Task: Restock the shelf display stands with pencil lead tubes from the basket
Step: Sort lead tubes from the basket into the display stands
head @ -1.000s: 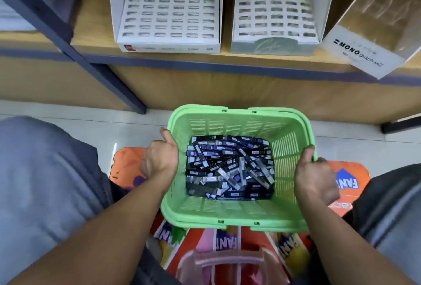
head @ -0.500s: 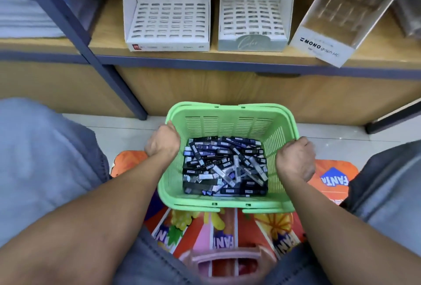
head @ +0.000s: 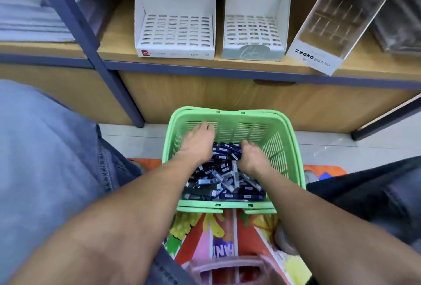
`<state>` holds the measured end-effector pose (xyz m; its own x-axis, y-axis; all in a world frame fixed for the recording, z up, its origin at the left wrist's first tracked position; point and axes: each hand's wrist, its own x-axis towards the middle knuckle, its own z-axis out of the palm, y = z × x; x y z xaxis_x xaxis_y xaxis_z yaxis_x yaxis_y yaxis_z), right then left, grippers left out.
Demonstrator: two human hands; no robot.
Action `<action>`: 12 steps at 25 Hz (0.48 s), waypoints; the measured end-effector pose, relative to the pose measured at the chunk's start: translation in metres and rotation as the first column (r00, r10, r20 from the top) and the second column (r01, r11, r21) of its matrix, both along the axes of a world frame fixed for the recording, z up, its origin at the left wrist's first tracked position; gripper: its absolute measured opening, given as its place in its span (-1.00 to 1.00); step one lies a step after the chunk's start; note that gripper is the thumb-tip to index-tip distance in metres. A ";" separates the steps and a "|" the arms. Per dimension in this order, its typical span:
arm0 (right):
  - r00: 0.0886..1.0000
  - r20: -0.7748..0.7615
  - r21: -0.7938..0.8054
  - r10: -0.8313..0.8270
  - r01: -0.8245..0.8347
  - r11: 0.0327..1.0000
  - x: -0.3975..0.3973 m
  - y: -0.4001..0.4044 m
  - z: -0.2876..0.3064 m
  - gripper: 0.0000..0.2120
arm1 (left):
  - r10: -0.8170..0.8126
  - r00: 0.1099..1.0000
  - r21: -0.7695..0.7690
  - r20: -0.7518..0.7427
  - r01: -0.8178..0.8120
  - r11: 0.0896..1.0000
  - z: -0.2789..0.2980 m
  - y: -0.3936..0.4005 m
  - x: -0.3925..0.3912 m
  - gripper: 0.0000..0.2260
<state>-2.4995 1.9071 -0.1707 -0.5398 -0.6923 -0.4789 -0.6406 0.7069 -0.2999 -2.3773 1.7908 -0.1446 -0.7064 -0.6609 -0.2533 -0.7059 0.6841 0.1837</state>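
Both hands inside green basket, left hand flat-fingered, right hand curled into lead tubes, grip unclear.

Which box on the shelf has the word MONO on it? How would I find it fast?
Look at the wooden shelf above the green basket, where three display stands sit in a row. The MONO stand is the one furthest right. The two white cardboard stands beside it stand straight and have slotted tops, but this one is clear plastic, sits turned at an angle, and its white front label reads MONO.
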 end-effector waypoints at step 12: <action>0.985 0.171 0.356 -0.035 -0.029 0.934 -0.031 -0.018 -0.111 0.23 | -0.120 0.929 0.404 0.349 -0.034 0.914 -0.116 -0.011 -0.028 0.06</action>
<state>-2.5307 1.8893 -0.2820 -0.4292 -0.4578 -0.7786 -0.5996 0.7891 -0.1335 -2.4055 1.7801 -0.2607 -0.5410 -0.4214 -0.7278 -0.7466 0.6391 0.1849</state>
